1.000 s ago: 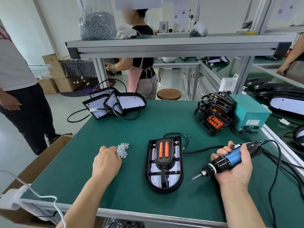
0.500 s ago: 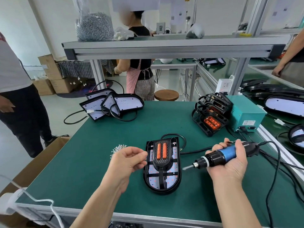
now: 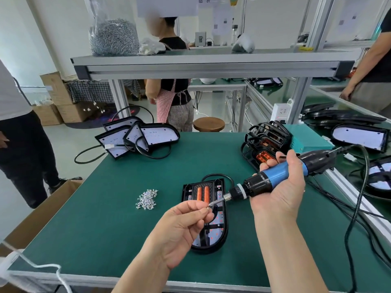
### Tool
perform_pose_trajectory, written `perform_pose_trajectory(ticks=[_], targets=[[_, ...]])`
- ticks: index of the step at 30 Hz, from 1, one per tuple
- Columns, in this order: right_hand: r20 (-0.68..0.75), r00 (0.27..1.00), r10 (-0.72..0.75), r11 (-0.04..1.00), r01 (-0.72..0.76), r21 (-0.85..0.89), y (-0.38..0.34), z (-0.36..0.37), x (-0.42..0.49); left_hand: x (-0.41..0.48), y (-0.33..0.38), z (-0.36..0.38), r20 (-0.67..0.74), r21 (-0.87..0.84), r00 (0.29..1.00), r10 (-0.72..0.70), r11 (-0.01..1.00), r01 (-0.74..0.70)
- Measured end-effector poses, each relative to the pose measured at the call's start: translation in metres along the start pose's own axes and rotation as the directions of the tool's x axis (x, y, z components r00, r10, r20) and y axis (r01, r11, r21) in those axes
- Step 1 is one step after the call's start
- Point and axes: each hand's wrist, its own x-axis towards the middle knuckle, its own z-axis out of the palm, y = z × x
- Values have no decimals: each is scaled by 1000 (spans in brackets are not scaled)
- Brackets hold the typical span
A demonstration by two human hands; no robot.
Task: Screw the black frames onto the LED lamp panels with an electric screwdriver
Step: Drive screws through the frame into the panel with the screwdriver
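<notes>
You are working at a green desk [image 3: 101, 218], and the job looks to be at an early stage.

At the far left corner, a heap of bare panels [image 3: 157, 134] is lying with its cables trailing, none of them wearing a frame yet. Toward the far right edge, a stack of spare frames [image 3: 267, 138] is waiting.

Near the middle of the front edge, one lamp panel [image 3: 221, 235] is lying flat with a black frame [image 3: 202, 185] already sitting on it. Whether any screw is in it yet is too small to tell.

Your right hand [image 3: 281, 195] is gripping the screwdriver [image 3: 273, 178], fingers wrapped round its blue body. You are holding it nearly level above the panel with the bit pointing left.

Your left hand [image 3: 179, 227] is hovering over the panel's near half, thumb and forefinger pinching a single screw [image 3: 209, 205] right at the bit's tip. You appear to be seating that screw on the bit rather than driving it.

Left of the panel, the loose screws [image 3: 147, 200] are lying in a small pile.

So the frame is placed, and the fastening of this panel seems to be only starting. Every panel in the far corner is still waiting for a frame.
</notes>
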Motion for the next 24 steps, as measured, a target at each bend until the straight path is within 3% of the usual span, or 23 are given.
perform_pose_trajectory(ticks=[24], targets=[[-9, 997, -74, 997, 73, -22, 7, -4, -11, 1, -6, 2, -26, -8, 998, 62, 998, -62]])
